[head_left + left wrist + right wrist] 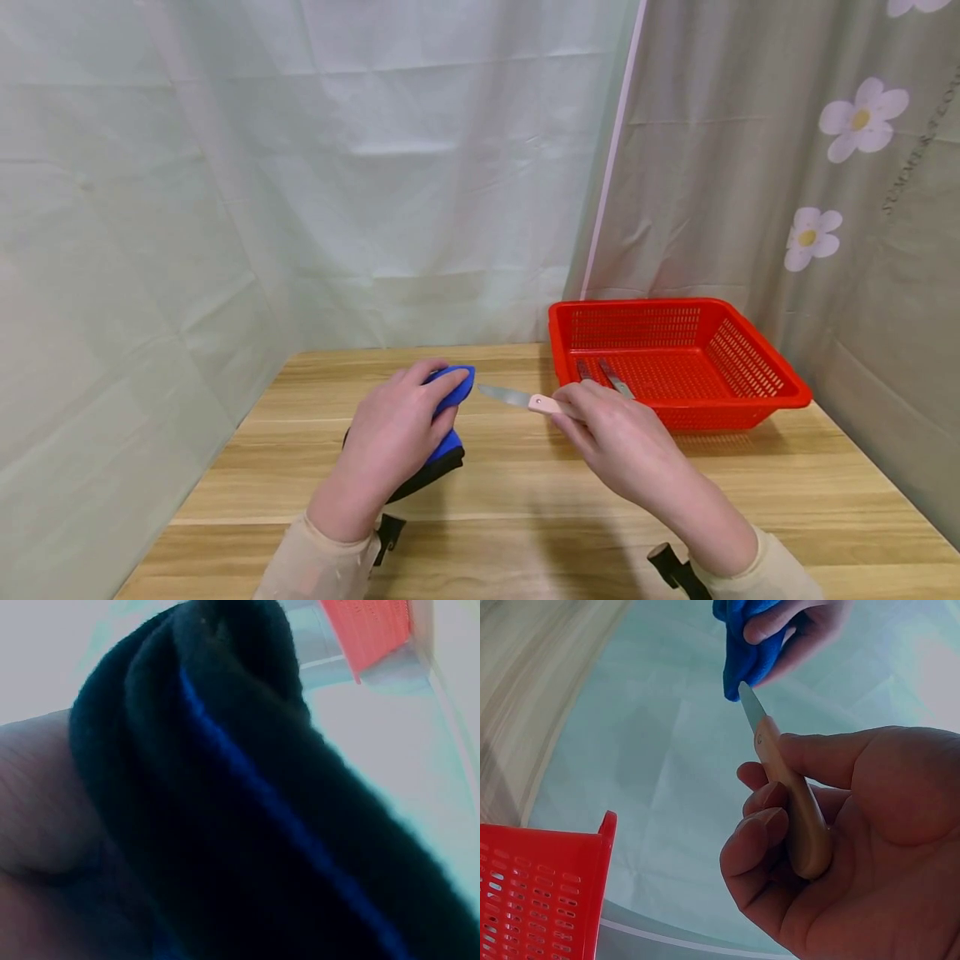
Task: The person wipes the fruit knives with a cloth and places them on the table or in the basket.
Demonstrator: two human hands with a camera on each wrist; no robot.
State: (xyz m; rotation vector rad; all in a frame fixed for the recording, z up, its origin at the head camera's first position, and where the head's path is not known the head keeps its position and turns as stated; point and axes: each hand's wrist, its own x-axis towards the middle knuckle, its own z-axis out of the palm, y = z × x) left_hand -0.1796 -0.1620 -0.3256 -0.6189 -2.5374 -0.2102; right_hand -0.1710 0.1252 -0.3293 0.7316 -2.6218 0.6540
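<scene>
My left hand (401, 421) grips a folded blue cloth (454, 387) with black edging, thumb on one side and fingers on the other. The cloth (247, 802) fills most of the left wrist view, its dark folds bulging past the hand. In my right hand (618, 433) is a small knife (542, 404) with a pale pinkish handle, its blade pointing left toward the cloth. The right wrist view shows the fingers curled round the knife's handle (799, 817), and the blade tip overlaps the cloth's lower end there.
A red perforated plastic basket (757, 402) stands at the back right of the wooden table (510, 533). Inside it, at the left, lie two metal-bladed utensils (615, 379). Pale curtains (435, 183) hang behind and beside the table.
</scene>
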